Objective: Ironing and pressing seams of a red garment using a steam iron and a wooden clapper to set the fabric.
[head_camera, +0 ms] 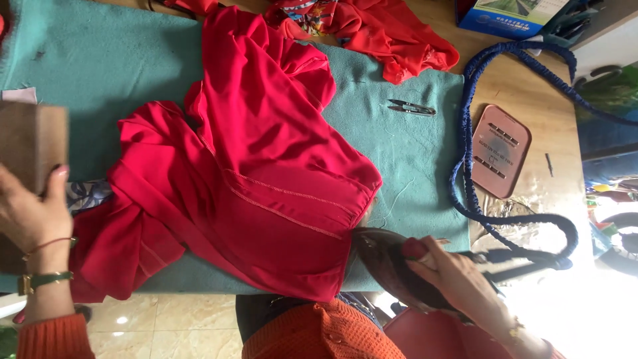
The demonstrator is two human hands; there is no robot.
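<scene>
A crumpled red garment lies spread on a teal felt pad. My right hand grips the handle of a dark iron, whose tip rests at the garment's lower right edge. My left hand, with a red string and a green-strapped watch on the wrist, holds a brown wooden block at the pad's left side, just clear of the garment.
Small thread snips lie on the pad to the right. A brown iron rest sits on the wooden table inside loops of blue cord. More red cloth and a blue box lie at the top.
</scene>
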